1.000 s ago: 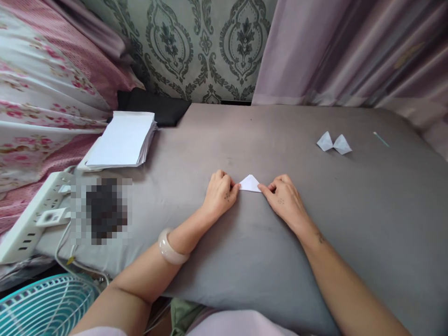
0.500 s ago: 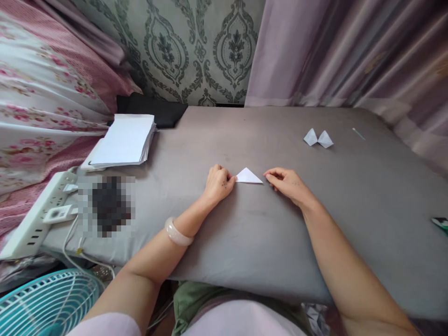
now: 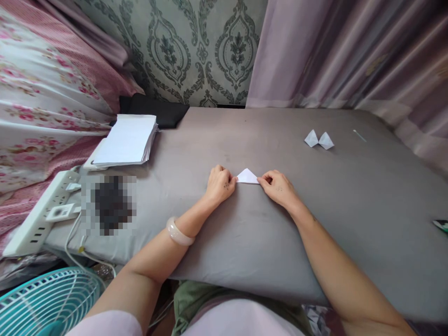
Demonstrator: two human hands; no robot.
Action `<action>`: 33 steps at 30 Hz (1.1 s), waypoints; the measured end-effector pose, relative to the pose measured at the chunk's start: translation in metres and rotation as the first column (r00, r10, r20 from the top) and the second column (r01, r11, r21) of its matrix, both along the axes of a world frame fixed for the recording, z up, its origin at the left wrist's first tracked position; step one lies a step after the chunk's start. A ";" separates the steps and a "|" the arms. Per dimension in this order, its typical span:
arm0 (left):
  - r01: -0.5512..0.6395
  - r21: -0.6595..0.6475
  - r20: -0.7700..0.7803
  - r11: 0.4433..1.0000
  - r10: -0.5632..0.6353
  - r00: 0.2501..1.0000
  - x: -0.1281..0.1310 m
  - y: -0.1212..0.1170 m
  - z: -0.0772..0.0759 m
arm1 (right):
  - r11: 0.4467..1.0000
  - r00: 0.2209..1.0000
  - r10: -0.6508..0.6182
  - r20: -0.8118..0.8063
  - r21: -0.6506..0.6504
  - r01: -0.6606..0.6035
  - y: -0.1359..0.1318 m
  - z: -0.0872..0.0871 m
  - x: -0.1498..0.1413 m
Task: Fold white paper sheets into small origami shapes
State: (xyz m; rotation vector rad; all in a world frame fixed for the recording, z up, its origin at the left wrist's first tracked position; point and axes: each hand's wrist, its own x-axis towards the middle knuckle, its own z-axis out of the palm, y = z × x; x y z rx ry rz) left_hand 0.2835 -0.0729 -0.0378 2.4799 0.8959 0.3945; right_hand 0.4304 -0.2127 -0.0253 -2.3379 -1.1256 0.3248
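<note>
A small white paper folded into a triangle [image 3: 247,176] lies flat on the grey padded surface [image 3: 315,224]. My left hand [image 3: 220,183] is curled, its fingertips pinching the triangle's left corner. On the opposite side, my right hand [image 3: 278,186] presses its fingertips on the right corner. Both hands rest on the surface with the paper between them. A pale bangle [image 3: 179,232] sits on my left wrist.
Two folded white paper pieces [image 3: 318,139] lie at the far right, a thin stick [image 3: 359,136] beyond them. A stack of white sheets [image 3: 126,140] and a black cloth [image 3: 154,109] sit far left. A power strip [image 3: 38,215] and a teal fan [image 3: 45,301] are lower left.
My right hand, which had come off the triangle half a second ago, has moved left and is back on its right corner. My left hand stayed on the left corner.
</note>
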 end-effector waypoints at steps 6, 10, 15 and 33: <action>-0.004 0.018 0.001 1.000 0.004 1.000 -0.001 -0.002 0.002 | 0.975 0.986 -0.006 0.167 -0.217 0.043 0.005 0.006 -0.016; 0.008 0.034 -0.043 0.999 -0.006 0.999 -0.003 -0.004 0.005 | 0.953 0.980 0.010 0.198 -0.299 0.051 0.009 0.012 -0.022; 0.101 0.085 -0.053 0.991 -0.097 0.994 -0.002 -0.005 0.007 | 0.950 0.984 0.026 0.176 -0.310 0.031 0.011 0.015 -0.016; 0.482 0.111 -0.045 0.869 -0.480 0.876 0.001 0.003 -0.002 | 0.984 0.998 0.011 -0.061 0.179 0.001 -0.020 -0.001 0.003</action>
